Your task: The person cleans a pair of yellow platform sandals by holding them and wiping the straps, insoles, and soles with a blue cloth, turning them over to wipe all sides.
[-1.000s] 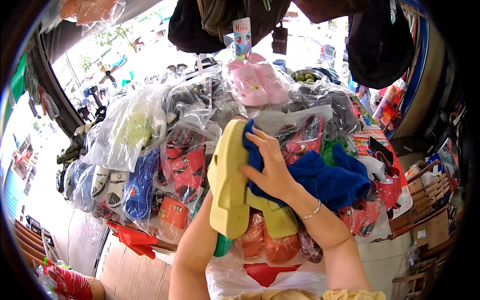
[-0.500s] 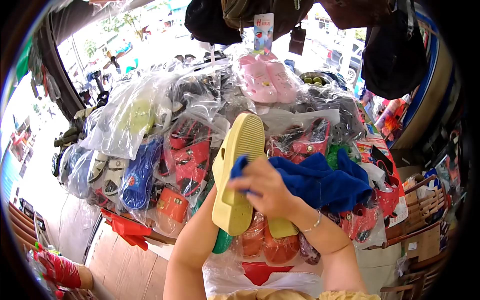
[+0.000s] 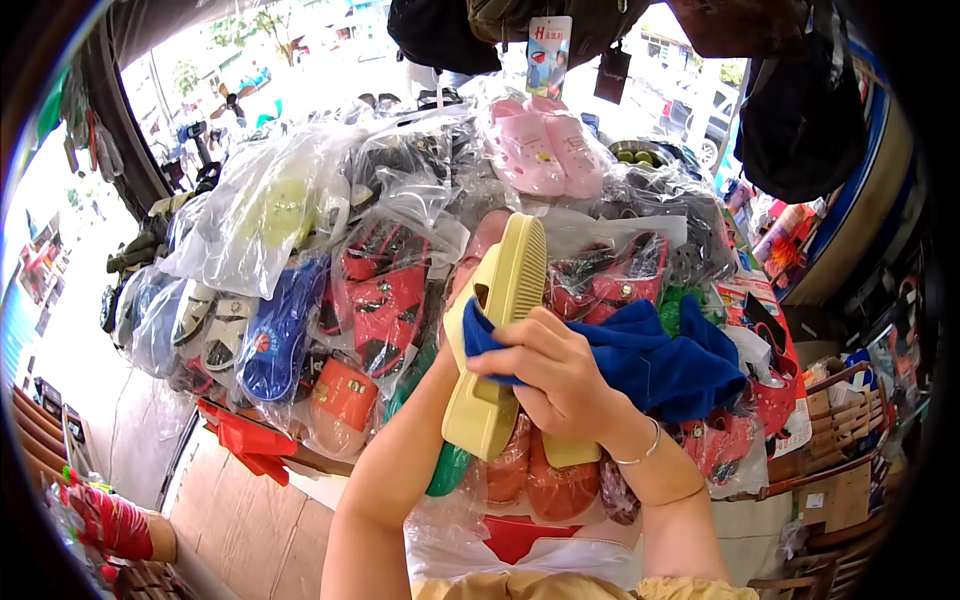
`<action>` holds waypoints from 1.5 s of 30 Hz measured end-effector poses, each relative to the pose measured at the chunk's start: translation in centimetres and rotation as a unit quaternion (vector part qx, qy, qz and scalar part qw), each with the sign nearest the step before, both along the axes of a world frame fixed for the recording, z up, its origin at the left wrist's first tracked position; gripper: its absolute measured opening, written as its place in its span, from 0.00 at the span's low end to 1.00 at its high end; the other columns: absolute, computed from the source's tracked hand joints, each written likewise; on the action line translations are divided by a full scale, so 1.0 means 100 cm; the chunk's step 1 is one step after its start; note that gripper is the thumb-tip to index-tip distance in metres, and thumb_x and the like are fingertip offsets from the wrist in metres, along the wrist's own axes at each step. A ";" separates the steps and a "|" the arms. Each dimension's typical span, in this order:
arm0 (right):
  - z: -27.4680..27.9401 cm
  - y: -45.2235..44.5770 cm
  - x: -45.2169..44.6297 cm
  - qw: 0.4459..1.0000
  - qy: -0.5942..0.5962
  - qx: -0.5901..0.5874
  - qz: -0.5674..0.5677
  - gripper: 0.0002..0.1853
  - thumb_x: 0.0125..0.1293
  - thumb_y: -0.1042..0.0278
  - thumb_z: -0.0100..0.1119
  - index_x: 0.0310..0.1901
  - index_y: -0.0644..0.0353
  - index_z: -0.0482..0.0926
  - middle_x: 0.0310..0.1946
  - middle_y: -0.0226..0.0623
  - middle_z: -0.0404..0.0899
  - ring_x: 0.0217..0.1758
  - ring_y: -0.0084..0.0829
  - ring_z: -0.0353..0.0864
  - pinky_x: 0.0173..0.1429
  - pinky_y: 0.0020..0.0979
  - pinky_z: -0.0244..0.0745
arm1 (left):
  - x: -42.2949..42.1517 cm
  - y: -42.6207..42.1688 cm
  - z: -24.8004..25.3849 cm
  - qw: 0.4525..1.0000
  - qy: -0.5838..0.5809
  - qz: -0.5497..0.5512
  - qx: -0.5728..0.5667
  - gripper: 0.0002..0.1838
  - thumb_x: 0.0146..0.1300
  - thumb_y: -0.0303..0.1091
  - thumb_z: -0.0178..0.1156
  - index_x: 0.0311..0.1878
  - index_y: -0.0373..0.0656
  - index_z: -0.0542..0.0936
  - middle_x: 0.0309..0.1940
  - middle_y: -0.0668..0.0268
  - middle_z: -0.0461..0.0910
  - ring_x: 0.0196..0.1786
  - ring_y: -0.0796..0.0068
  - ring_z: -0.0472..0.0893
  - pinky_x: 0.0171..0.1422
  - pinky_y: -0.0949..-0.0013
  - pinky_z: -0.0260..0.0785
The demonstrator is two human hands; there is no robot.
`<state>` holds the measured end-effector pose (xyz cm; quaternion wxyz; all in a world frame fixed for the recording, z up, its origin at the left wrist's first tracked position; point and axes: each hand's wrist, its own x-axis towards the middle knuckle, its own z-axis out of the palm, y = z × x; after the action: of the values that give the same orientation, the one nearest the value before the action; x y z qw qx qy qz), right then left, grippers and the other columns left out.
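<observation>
Tilted upright in front of me is a yellow slipper, its ridged sole facing right. My left hand grips it from behind and is mostly hidden. A blue cloth is bunched in my right hand, whose fingers press one end of it against the slipper's edge and upper. The rest of the cloth trails right across the bagged shoes. Below my right hand, partly covered, lies another yellow slipper. Orange slippers in clear plastic lie just beneath it.
Bagged footwear is piled on the stall: pink clogs, red-and-black sandals, a blue slipper and an orange slipper. Dark bags hang overhead. A wooden chair stands at right, and red plastic hangs off the front edge.
The slipper has turned so its sole shows more edge-on, and the upper's opening is visible. My right hand has brought the cloth's end round towards the upper. The view has shifted slightly.
</observation>
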<state>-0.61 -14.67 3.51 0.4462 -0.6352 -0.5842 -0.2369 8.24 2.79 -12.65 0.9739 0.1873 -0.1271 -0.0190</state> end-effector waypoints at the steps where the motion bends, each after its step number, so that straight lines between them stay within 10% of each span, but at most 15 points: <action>1: -0.003 0.001 -0.003 1.000 -0.001 -0.002 0.001 0.15 0.48 0.80 0.60 0.39 0.54 0.86 0.37 0.30 0.79 0.36 0.37 0.76 0.39 0.35 0.76 | 0.000 0.001 -0.003 1.000 -0.003 -0.012 -0.011 0.20 0.79 0.39 0.47 0.68 0.44 0.71 0.54 0.60 0.79 0.52 0.66 0.81 0.53 0.64 0.77; 5: -0.009 -0.003 -0.028 0.970 -0.095 -0.191 0.113 0.08 0.51 0.73 0.63 0.34 0.52 0.85 0.36 0.28 0.80 0.36 0.34 0.76 0.37 0.31 0.77 | 0.006 0.001 -0.007 0.999 0.027 0.032 0.030 0.19 0.79 0.40 0.47 0.66 0.44 0.73 0.50 0.62 0.80 0.48 0.69 0.82 0.49 0.67 0.78; 10: -0.006 -0.003 -0.009 0.990 -0.101 -0.098 0.001 0.10 0.49 0.73 0.62 0.35 0.52 0.84 0.36 0.28 0.78 0.34 0.34 0.74 0.33 0.32 0.74 | 0.003 0.000 0.000 0.996 0.023 0.055 0.061 0.17 0.78 0.40 0.49 0.63 0.44 0.75 0.47 0.64 0.82 0.45 0.72 0.82 0.47 0.69 0.78; 17: -0.004 -0.009 -0.026 0.974 -0.062 -0.155 0.152 0.09 0.47 0.71 0.65 0.33 0.53 0.85 0.37 0.25 0.80 0.34 0.29 0.75 0.32 0.26 0.76 | -0.002 0.000 0.004 0.949 0.071 0.162 0.260 0.15 0.77 0.40 0.52 0.59 0.45 0.78 0.42 0.67 0.83 0.41 0.75 0.83 0.45 0.71 0.78; 21: -0.013 -0.002 -0.030 0.973 -0.088 -0.194 0.089 0.05 0.50 0.70 0.63 0.31 0.53 0.83 0.36 0.27 0.80 0.41 0.31 0.76 0.40 0.30 0.78 | 0.000 0.002 0.008 0.998 0.029 0.026 0.053 0.18 0.76 0.39 0.53 0.64 0.46 0.76 0.48 0.67 0.83 0.44 0.77 0.83 0.46 0.71 0.77; 25: -0.013 -0.005 -0.027 0.966 -0.067 -0.169 0.184 0.10 0.50 0.74 0.63 0.34 0.49 0.85 0.36 0.24 0.81 0.37 0.31 0.75 0.38 0.29 0.78 | 0.015 0.011 -0.029 0.850 -0.012 0.270 0.452 0.19 0.77 0.44 0.52 0.64 0.46 0.75 0.48 0.64 0.83 0.42 0.72 0.83 0.46 0.66 0.77; 26: -0.007 -0.006 -0.021 0.971 0.010 -0.118 0.207 0.13 0.49 0.79 0.62 0.35 0.49 0.85 0.37 0.24 0.82 0.36 0.33 0.76 0.38 0.30 0.78 | 0.019 0.015 -0.032 0.970 -0.010 0.106 0.220 0.19 0.77 0.44 0.52 0.64 0.46 0.75 0.49 0.63 0.83 0.44 0.71 0.83 0.47 0.65 0.77; 28: -0.005 -0.005 0.002 0.997 0.004 0.005 0.075 0.15 0.52 0.83 0.59 0.39 0.53 0.85 0.38 0.33 0.83 0.39 0.35 0.79 0.42 0.31 0.77 | 0.019 0.007 -0.006 0.990 -0.080 -0.101 -0.061 0.20 0.78 0.44 0.50 0.65 0.46 0.75 0.51 0.61 0.82 0.49 0.68 0.82 0.51 0.63 0.77; 31: -0.018 0.003 0.031 0.981 0.147 0.123 -0.001 0.18 0.55 0.85 0.58 0.46 0.57 0.83 0.44 0.42 0.80 0.41 0.43 0.79 0.49 0.38 0.76 | -0.035 -0.018 0.061 0.988 -0.069 0.078 0.116 0.22 0.79 0.43 0.47 0.69 0.43 0.70 0.58 0.57 0.76 0.58 0.61 0.78 0.65 0.57 0.74; 37: -0.029 0.005 0.005 0.995 -0.026 -0.069 0.068 0.22 0.51 0.83 0.60 0.50 0.58 0.82 0.44 0.36 0.77 0.43 0.44 0.78 0.53 0.38 0.75 | -0.019 -0.004 0.039 0.997 -0.082 -0.012 0.011 0.23 0.78 0.38 0.50 0.72 0.43 0.67 0.62 0.57 0.74 0.61 0.61 0.78 0.66 0.59 0.73; 41: -0.013 -0.001 0.038 0.960 0.184 0.192 -0.092 0.13 0.61 0.81 0.58 0.48 0.63 0.78 0.44 0.44 0.76 0.47 0.42 0.79 0.55 0.37 0.73 | -0.013 -0.005 0.034 0.996 -0.084 -0.020 0.002 0.25 0.77 0.37 0.51 0.73 0.43 0.66 0.65 0.56 0.72 0.62 0.61 0.77 0.67 0.59 0.72; 45: -0.035 0.008 0.018 0.984 0.166 0.058 -0.015 0.14 0.57 0.85 0.58 0.46 0.63 0.77 0.42 0.43 0.77 0.45 0.43 0.79 0.54 0.36 0.75 | -0.001 0.004 0.025 0.988 -0.129 -0.075 -0.047 0.27 0.76 0.35 0.53 0.75 0.43 0.65 0.68 0.56 0.71 0.64 0.61 0.76 0.68 0.60 0.72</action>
<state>1.16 -13.89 -0.01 0.5695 -0.6476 -0.4776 -0.1678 8.09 3.22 -10.16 0.9531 0.1319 -0.2656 -0.0612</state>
